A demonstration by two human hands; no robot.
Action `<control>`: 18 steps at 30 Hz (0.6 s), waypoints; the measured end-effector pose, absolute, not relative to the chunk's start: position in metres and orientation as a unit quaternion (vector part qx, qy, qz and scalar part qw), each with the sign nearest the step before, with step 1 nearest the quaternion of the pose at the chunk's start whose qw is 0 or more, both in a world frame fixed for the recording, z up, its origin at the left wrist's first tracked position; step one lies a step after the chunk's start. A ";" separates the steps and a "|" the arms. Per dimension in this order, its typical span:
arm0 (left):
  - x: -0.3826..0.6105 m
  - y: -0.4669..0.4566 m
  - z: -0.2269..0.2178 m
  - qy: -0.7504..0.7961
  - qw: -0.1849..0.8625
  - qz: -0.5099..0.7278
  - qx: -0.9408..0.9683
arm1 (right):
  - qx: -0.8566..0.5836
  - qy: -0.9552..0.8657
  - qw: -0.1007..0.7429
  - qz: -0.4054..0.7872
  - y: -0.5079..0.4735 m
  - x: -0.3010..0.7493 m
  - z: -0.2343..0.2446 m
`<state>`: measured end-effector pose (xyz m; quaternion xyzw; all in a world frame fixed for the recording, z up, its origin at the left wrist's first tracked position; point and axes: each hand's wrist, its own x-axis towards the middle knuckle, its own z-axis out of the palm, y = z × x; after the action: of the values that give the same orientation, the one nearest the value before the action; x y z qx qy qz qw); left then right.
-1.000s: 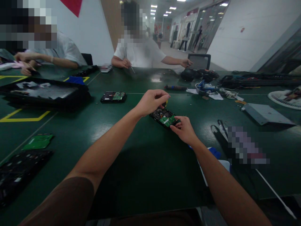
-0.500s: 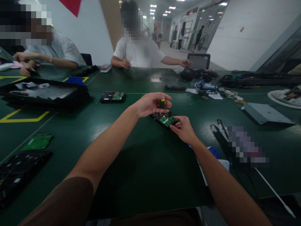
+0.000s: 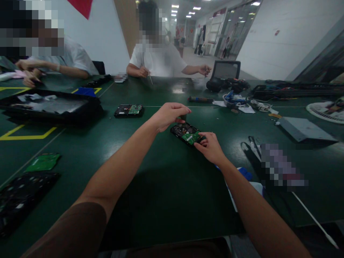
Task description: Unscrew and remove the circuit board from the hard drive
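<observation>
A hard drive (image 3: 185, 133) with a green circuit board lies at an angle on the dark green table in front of me. My right hand (image 3: 211, 146) grips its right end between thumb and fingers. Over the drive's far left end, my left hand (image 3: 172, 116) is closed around a short, dark-handled screwdriver (image 3: 184, 117). The tool's shaft and tip are too small or hidden to make out. To the left, a second hard drive (image 3: 129, 110) rests flat, apart from both hands.
At the left are a loose green circuit board (image 3: 43, 162), black drive parts (image 3: 24, 197) and a black tray (image 3: 88, 104). A grey metal case (image 3: 305, 129), a bowl of cables (image 3: 233, 100) and a blurred packet (image 3: 282, 165) lie right. Two people sit across the table.
My left hand has turned and its fingers have closed in around the screwdriver handle, uncovering more of the drive. My right hand and the drive stay in place.
</observation>
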<state>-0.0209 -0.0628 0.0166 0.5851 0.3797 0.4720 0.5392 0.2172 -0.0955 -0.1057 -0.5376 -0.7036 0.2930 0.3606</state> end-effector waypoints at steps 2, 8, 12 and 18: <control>-0.016 -0.065 0.016 0.375 0.529 0.469 0.599 | -0.534 -0.704 0.365 0.293 -0.096 0.216 -0.105; -0.013 -0.068 0.015 0.341 0.574 0.452 0.592 | -0.534 -0.702 0.372 0.291 -0.098 0.214 -0.101; -0.015 -0.064 0.005 0.274 0.660 0.430 0.551 | -0.528 -0.703 0.379 0.289 -0.097 0.215 -0.104; -0.021 -0.053 -0.003 0.256 0.711 0.404 0.515 | -0.530 -0.707 0.363 0.295 -0.095 0.219 -0.108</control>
<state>-0.0214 -0.0531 -0.0031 0.5154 0.2562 0.4037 0.7112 0.2187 -0.0948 -0.1079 -0.5304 -0.7073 0.2947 0.3626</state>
